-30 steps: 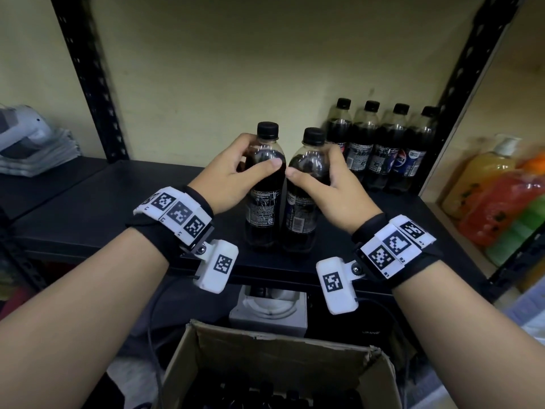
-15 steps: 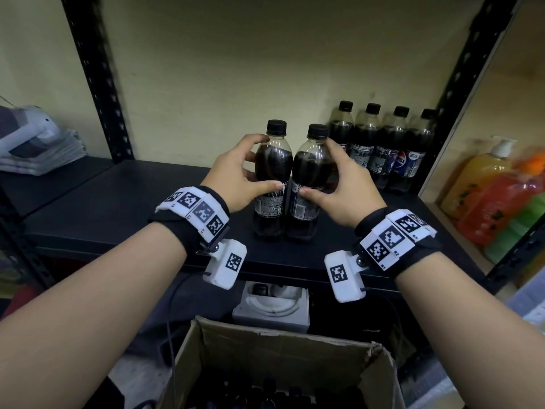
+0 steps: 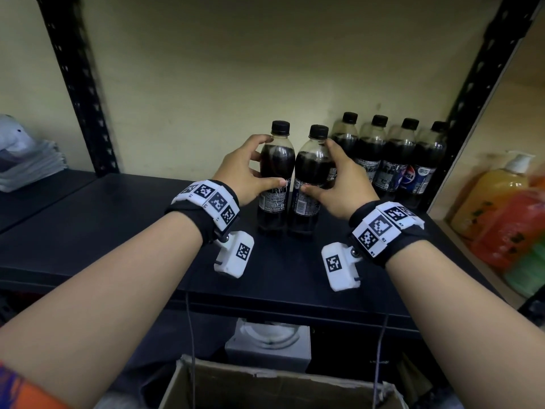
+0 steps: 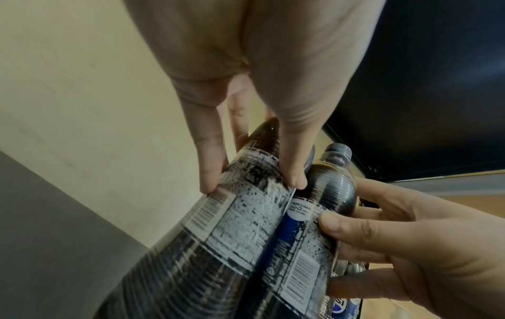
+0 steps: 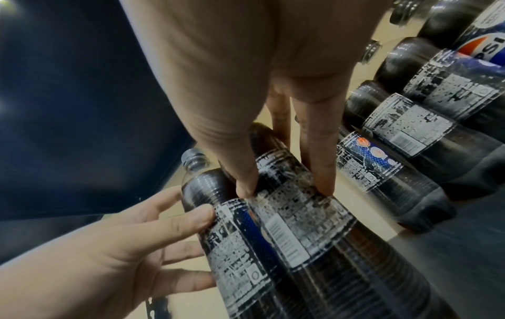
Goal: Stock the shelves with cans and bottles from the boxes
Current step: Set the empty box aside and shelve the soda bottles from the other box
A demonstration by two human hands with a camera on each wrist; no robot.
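two cola bottles are standing upright on the black shelf (image 3: 118,231), side by side and touching each other. left hand (image 3: 244,172) is wrapped round the left bottle (image 3: 276,175), thumb on the label at the front, fingers curled round the far side. right hand (image 3: 342,184) has the right bottle (image 3: 313,178) the same way, thumb on the label, fingers behind near the shoulder. so both hands are gripping, one bottle each.

the pair sits just left of a row of four bottles (image 3: 392,160) lined up along the back wall at the right end, next to the upright post (image 3: 483,84). the two held ones are a bit forward of that row. looks to me like they're about to be slid back and over to extend the line.

what could go wrong imo: the right fingers are wedged between the right bottle and the nearest one in the row, so pushing right could bump that one and domino the rest into the post. these bottles are tall with narrow bases, so shoving them from up high along the shelf could tip one instead of sliding it. letting go while the two lean on each other could also knock one over.

open box (image 3: 280,388) is below the shelf edge, so a forward topple drops right in or past it.
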